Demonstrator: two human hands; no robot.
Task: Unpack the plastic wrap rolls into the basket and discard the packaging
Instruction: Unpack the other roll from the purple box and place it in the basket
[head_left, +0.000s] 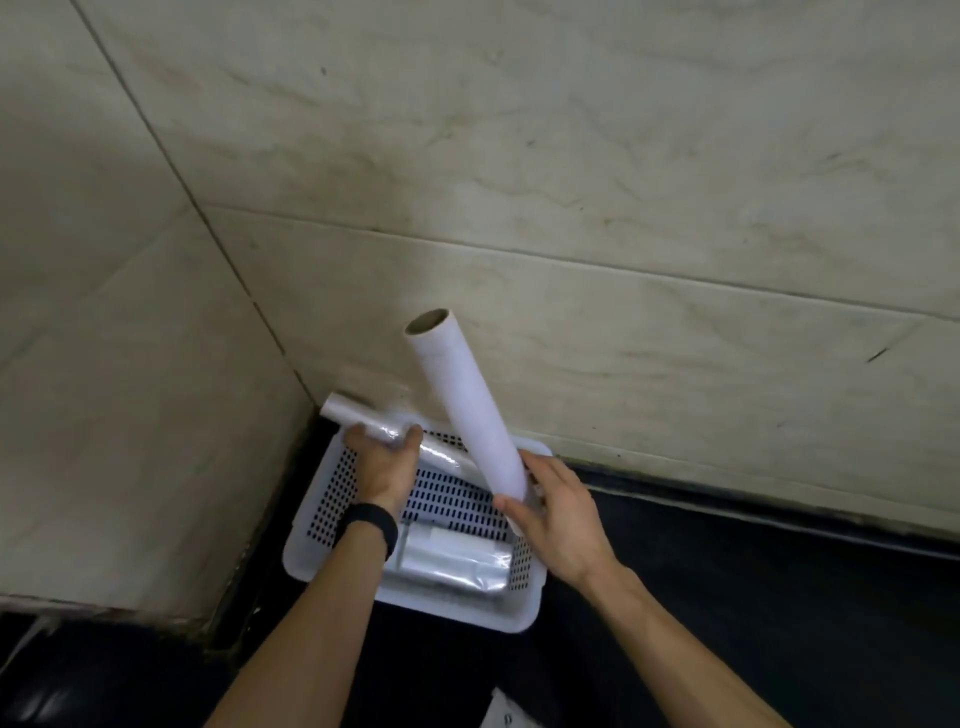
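Observation:
A white perforated basket (332, 499) sits on the dark counter in the corner of the tiled walls. My right hand (561, 519) grips the lower end of a bare white plastic wrap roll (467, 410), which tilts up and to the left above the basket, its open brown core end on top. My left hand (384, 462), with a black wristband, holds a second roll (348, 410) still partly in shiny clear packaging, lying across the basket's far rim. Inside the basket lies a wrapped bundle of rolls (457, 566) in glossy plastic.
Beige marble-look wall tiles (571, 182) rise behind and to the left of the basket. The dark counter (753, 597) stretches to the right. A white scrap (501, 712) shows at the bottom edge between my arms.

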